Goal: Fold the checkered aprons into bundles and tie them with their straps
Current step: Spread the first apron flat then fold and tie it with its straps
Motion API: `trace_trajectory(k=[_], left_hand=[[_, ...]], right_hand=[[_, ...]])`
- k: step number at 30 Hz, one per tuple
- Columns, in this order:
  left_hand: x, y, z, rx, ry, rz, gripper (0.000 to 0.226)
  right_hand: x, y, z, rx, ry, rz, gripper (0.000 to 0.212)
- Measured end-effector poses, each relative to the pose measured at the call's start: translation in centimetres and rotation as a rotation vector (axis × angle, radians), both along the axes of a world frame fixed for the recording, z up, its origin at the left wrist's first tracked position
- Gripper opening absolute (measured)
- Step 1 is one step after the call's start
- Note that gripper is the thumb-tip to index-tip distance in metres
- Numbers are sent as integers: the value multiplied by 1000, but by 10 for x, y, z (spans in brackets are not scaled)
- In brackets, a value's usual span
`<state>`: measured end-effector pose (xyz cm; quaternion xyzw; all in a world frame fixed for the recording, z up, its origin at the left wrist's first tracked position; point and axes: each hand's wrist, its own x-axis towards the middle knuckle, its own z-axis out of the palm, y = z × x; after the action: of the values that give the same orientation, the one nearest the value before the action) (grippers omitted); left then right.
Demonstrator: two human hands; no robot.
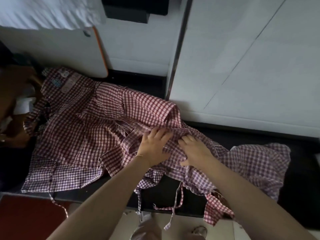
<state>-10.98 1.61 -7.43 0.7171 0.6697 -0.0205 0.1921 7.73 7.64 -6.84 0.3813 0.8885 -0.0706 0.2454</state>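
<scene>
Red-and-white checkered aprons lie spread and rumpled across a dark table. One apron at the far left carries small patches. My left hand lies on the cloth at the middle, its fingers reaching into a raised fold. Close beside it, my right hand presses on the same fold, fingertips tucked under the fabric. Whether either hand pinches the cloth is not plain. Thin checkered straps hang over the table's front edge. A crumpled part of an apron lies to the right.
White cabinet doors stand behind the table. A white board with an orange edge leans at the back left. Dark objects crowd the far left edge. A red surface sits at the lower left, pale floor below.
</scene>
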Motion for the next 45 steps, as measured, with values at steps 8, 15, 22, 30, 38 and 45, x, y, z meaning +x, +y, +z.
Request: trace_trajectory(k=[8,15,22,30,38,45], left_hand=[[23,30,25,181,-20,282,36],[71,38,61,-4,-134,199,42],[153,41,80,-436,-162,16,14],[217,60,119,-22,-183,393,27],[267,42,106,534,-23,694,40],[339,17,16,-201,-46,114,63]], right_hand=[[71,-4,11,344,195,-298,78],[147,7,36,-184,-188,-434,76],[257,30,92,-423,-510,-511,54],[385,77,124,407,83,-572,25],[388,35,91,271,346,-608,18],[401,-18,15,-26,175,-730,34]])
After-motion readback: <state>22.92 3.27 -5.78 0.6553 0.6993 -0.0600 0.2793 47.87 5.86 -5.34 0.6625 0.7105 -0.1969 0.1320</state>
